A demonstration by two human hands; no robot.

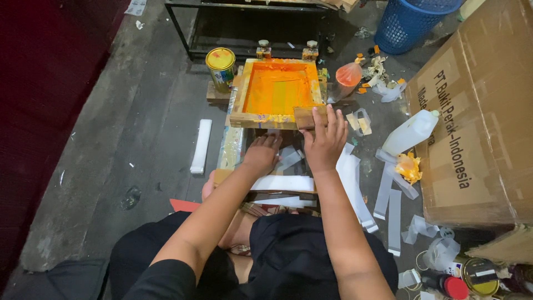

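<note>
far left: round yellow-lidded metal tin [221, 68] standing beside the frame
top right: blue plastic mesh basket [413, 21]
right: large brown cardboard box [480, 116]
beside box: white plastic bottle [411, 132] lying tilted
floor, left: folded white strip [201, 146]

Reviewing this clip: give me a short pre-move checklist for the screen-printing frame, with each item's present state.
1. Right hand on the wooden squeegee at the frame's near right corner: ok.
2. Left hand clear of the screen, reaching under the frame's near edge: ok.
3. Orange ink spread over the mesh of the wooden screen frame: ok.
4. Frame fully lowered onto the work: cannot tell, its near edge hides what lies beneath.
5. White strip lying flat in front of the person: ok.
6. Yellow-lidded paint can upright, left of the frame: ok.
</note>
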